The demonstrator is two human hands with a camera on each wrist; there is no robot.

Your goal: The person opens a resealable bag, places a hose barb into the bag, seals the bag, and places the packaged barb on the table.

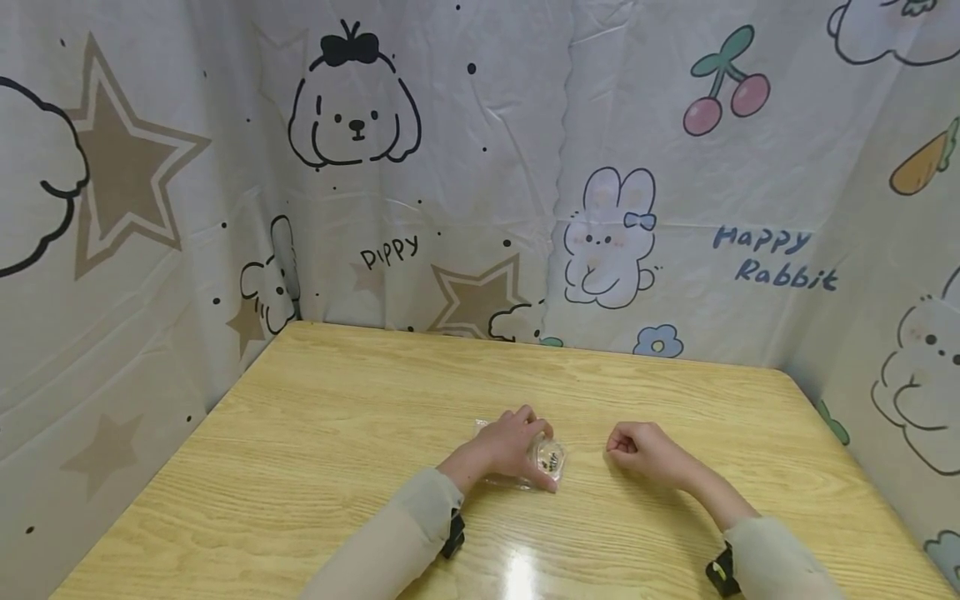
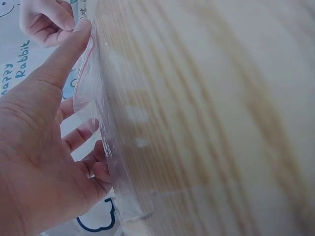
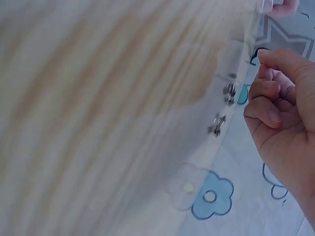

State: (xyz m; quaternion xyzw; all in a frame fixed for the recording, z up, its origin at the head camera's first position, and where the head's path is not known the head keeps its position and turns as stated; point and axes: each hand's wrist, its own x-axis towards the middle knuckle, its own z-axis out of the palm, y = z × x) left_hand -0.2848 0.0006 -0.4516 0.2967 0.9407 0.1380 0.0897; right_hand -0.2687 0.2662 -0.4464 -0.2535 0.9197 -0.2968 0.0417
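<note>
A small clear plastic zip bag (image 1: 517, 483) lies on the wooden table under my left hand (image 1: 510, 450). My left thumb and fingers curve round its two sides. A round pale piece with dark marks (image 1: 551, 457) shows at the bag's right end. In the left wrist view, the bag's red zip line (image 2: 86, 64) runs beside the thumb. My right hand (image 1: 645, 450) is a short way to the right, fingers curled in, with nothing visible in them. Two small shiny dark-and-silver pieces (image 3: 216, 124) appear beside its fingers in the right wrist view.
The light wooden table (image 1: 360, 392) reaches back to a printed curtain (image 1: 465, 167), which hangs round the back and both sides. Black wrist straps (image 1: 453, 533) show at the sleeve cuffs.
</note>
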